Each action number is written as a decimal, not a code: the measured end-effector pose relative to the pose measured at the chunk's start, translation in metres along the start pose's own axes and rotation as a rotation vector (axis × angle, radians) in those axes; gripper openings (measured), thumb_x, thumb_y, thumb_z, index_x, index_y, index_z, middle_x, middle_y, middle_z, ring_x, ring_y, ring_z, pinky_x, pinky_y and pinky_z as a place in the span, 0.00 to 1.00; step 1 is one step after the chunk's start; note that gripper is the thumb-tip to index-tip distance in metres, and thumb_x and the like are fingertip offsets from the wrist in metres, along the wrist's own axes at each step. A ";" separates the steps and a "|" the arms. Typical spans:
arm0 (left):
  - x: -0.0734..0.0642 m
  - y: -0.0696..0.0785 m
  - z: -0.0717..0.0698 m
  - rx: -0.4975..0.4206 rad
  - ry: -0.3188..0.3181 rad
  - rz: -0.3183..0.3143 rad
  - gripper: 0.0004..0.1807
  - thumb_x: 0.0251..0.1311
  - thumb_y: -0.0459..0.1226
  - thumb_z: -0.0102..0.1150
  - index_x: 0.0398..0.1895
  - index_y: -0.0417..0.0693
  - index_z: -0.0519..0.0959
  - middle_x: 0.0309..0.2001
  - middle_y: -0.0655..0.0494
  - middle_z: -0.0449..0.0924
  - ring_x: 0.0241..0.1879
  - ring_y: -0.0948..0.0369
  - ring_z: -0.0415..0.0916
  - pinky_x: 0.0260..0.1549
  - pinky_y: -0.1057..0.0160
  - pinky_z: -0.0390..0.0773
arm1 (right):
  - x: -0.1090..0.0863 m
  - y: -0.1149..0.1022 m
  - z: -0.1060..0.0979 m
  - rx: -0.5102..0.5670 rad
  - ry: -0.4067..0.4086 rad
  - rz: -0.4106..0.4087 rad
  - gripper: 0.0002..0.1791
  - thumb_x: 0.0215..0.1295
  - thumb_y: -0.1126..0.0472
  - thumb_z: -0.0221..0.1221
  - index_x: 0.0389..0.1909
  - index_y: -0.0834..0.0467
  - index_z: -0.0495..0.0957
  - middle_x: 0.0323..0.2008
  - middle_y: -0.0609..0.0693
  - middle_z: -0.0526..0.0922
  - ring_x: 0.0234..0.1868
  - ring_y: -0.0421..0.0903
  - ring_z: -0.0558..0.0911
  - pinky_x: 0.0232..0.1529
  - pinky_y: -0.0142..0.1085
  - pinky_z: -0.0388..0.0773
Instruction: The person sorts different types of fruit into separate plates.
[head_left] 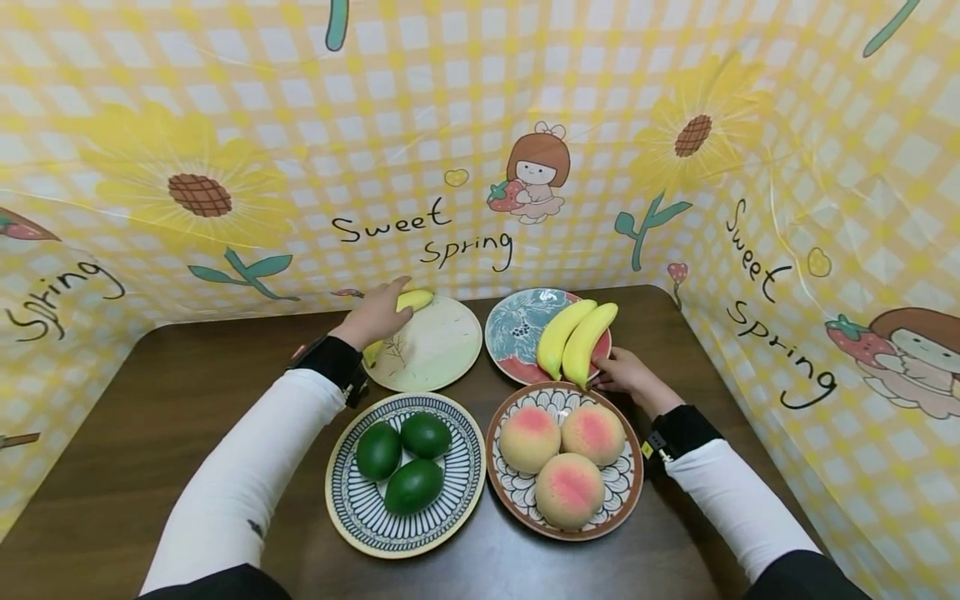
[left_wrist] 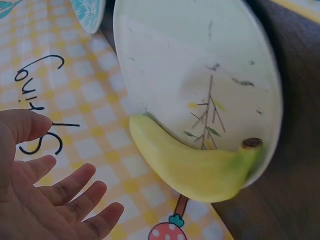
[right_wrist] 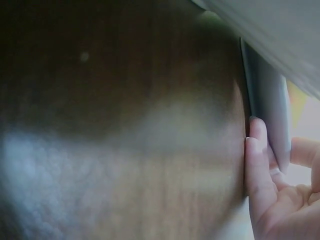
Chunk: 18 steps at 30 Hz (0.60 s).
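Observation:
My left hand is over the left side of the cream plate, beside a single banana. In the left wrist view its fingers are spread apart and hold nothing. The banana there lies along the plate's edge, its stem end at the rim. On the right, my right hand holds the rim of the blue and red plate, which carries two bananas. The right wrist view has the fingers under that rim and the thumb on its other side.
Nearer me stand a blue-patterned plate with three dark green fruits and a brown-rimmed plate with three peaches. All plates sit close together on the dark wooden table. A yellow checked cloth rises behind and beside it.

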<state>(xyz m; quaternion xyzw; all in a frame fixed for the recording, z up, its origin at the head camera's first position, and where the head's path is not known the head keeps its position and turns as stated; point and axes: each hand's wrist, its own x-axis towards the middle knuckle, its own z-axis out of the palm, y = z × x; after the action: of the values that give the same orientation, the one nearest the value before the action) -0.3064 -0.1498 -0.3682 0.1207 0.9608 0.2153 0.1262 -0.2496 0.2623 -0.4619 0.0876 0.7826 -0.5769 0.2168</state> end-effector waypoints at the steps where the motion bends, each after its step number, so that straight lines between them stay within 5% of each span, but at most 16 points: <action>1: -0.001 -0.001 -0.001 0.002 0.001 0.000 0.36 0.78 0.40 0.42 0.82 0.39 0.46 0.78 0.27 0.52 0.78 0.33 0.49 0.75 0.35 0.57 | 0.000 0.000 0.000 0.002 0.000 -0.001 0.25 0.82 0.60 0.42 0.68 0.75 0.59 0.29 0.44 0.80 0.28 0.31 0.80 0.34 0.24 0.80; 18: -0.003 -0.025 0.006 -0.016 0.000 -0.031 0.36 0.76 0.39 0.43 0.81 0.35 0.48 0.78 0.25 0.49 0.78 0.31 0.48 0.73 0.34 0.58 | 0.004 0.004 -0.001 -0.014 -0.011 -0.010 0.27 0.82 0.58 0.42 0.70 0.75 0.58 0.29 0.42 0.81 0.29 0.31 0.80 0.36 0.23 0.80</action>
<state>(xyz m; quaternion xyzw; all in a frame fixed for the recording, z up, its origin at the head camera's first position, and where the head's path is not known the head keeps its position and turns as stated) -0.3068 -0.1702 -0.3837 0.1048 0.9608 0.2208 0.1307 -0.2521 0.2643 -0.4665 0.0790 0.7859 -0.5729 0.2191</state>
